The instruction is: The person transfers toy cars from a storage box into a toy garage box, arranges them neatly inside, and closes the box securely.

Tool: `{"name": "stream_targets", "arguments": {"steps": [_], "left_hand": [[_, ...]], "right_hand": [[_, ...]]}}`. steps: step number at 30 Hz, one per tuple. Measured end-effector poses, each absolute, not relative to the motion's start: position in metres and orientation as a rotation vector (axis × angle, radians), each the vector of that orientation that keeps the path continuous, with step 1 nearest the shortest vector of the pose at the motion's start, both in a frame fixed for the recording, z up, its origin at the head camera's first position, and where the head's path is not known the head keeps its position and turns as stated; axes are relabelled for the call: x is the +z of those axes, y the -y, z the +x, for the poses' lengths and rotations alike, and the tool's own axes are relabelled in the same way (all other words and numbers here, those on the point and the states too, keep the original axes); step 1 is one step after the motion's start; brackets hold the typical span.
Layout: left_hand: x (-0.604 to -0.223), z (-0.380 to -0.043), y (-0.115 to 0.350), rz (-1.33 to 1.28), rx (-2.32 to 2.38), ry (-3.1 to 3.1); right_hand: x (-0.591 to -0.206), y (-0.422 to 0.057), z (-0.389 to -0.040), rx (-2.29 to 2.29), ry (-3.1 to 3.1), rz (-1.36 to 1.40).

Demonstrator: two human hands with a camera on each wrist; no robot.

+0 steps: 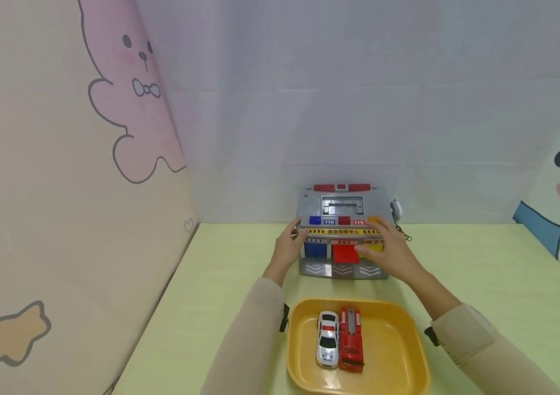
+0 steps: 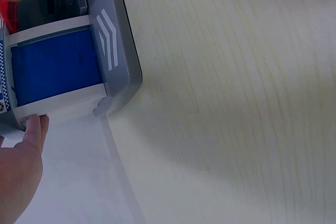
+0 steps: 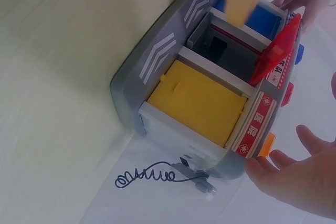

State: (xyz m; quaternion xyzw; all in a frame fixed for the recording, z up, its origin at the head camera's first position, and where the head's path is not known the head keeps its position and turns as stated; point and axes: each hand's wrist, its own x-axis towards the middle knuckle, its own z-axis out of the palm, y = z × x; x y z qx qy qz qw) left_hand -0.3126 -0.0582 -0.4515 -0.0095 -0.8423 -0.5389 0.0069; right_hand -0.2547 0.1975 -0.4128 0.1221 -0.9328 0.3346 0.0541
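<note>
A: Where is the grey toy station [image 1: 309,206] placed?

B: It is set upright near the far edge of the table [image 1: 487,285], before the pale curtain [image 1: 280,126]. Its front is turned toward the wearer of the cameras, probably so that all the doors can be reached easily.

A: In which state are these doors?

B: The blue door [image 2: 55,66] and the yellow door [image 3: 197,100] are closed. The red door [image 3: 278,51] is swung outward, and thus the dark middle bay [image 3: 231,51] is exposed.

A: And is the station gripped by the hands?

B: No firm grip is seen. Its left side is touched by the extended fingers of the left hand [image 1: 286,251]. The right hand [image 1: 397,255] is spread wide, the thumb apart, and the upper right corner is touched by its fingertips, just beside the orange button [image 3: 268,144]. It seems that the body is steadied from both sides; whether the button is pressed cannot be told.

A: What is found around it?

B: A dark coiled cord [image 3: 152,174] is seen at its right side. Nearer, a yellow tray [image 1: 393,356] is placed. In it, a white car [image 1: 327,343] and a red fire truck [image 1: 351,343] are laid side by side, perhaps so that either can be taken easily.
</note>
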Motion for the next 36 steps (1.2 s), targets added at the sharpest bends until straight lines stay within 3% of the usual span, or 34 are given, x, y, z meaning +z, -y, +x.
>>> {"name": "stream_targets", "arguments": {"steps": [36], "left_hand": [[-0.452, -0.312, 0.059, -0.009, -1.682, 2.637]], "right_hand": [[-0.409, -0.195, -0.197, 1.255, 2.858, 0.431]]}}
